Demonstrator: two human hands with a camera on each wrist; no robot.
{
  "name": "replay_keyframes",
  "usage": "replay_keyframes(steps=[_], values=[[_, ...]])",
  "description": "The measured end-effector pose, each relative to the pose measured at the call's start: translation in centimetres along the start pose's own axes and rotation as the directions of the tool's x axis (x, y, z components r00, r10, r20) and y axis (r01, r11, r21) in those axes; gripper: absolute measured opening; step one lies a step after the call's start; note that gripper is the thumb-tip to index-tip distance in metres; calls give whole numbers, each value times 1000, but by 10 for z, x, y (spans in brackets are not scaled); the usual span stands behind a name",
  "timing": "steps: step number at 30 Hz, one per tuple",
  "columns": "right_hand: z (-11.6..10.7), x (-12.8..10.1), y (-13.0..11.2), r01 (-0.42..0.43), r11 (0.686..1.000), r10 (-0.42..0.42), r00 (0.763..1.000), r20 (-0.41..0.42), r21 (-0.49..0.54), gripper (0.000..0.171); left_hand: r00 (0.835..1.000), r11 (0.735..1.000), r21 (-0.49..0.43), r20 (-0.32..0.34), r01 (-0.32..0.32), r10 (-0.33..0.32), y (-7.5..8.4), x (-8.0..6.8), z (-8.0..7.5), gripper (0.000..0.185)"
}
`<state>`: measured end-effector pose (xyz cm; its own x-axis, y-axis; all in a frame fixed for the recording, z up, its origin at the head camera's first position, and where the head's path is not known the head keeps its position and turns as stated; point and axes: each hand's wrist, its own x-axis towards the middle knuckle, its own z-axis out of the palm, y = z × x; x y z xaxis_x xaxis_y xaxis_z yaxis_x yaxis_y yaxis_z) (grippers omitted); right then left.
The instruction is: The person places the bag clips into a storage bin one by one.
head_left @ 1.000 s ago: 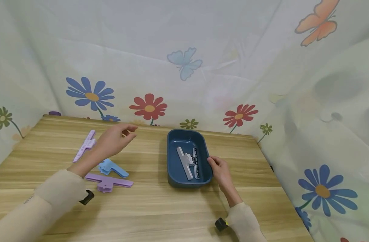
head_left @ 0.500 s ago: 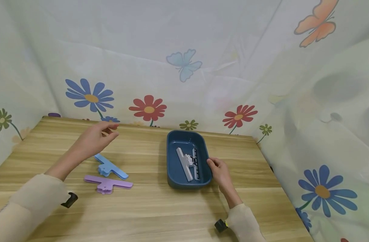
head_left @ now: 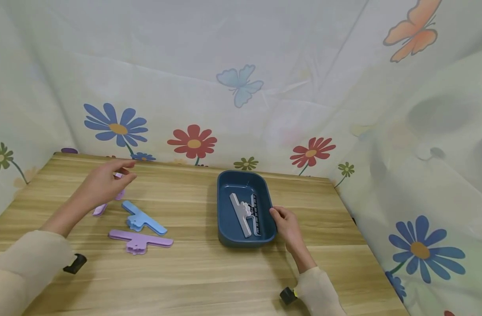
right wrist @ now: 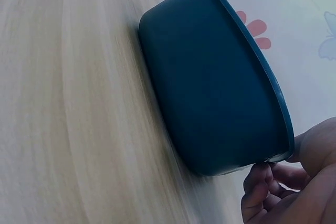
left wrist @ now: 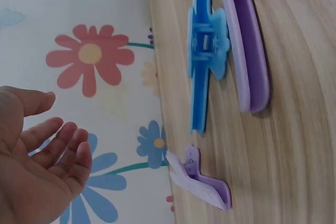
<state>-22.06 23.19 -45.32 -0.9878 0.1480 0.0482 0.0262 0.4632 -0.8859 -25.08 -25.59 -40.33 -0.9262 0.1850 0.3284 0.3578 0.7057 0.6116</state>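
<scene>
My left hand (head_left: pixel 102 184) hovers over a light purple patterned bag clip (head_left: pixel 100 210), partly hiding it in the head view. Its fingers are loosely bent with nothing between them, as the left hand (left wrist: pixel 44 169) shows in the left wrist view; the patterned clip (left wrist: pixel 205 189) lies apart from it. Nearby on the table are a blue clip (head_left: pixel 144 219) and a plain purple clip (head_left: pixel 144 239). With thumb and fingers, my right hand (head_left: pixel 290 226) pinches the right rim of a dark blue bin (head_left: pixel 241 183). Inside it lie a grey clip (head_left: pixel 240 215) and a black-and-white one (head_left: pixel 257 215).
The wooden table (head_left: pixel 193 281) ends at a flower-printed cloth (head_left: pixel 166 87) that rises behind it and at both sides. A small purple object (head_left: pixel 69 150) shows at the table's far left corner.
My left hand has moved left, from near the middle of the table to above the patterned purple clip. The right hand and the bin have stayed in place.
</scene>
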Motion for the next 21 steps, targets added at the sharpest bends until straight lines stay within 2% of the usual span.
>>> replay_keyframes(steps=[7, 21], values=[[0, 0, 0, 3, 1000, -3, 1000, -3, 2, 32, 1000, 1000, 15, 3, -7, 7, -15, -2, -4, 47], [-1, -2, 2, 25, 999, -25, 1000, 4, 34, 31, 997, 997, 48, 42, 60, -62, -38, -4, -1, 51]])
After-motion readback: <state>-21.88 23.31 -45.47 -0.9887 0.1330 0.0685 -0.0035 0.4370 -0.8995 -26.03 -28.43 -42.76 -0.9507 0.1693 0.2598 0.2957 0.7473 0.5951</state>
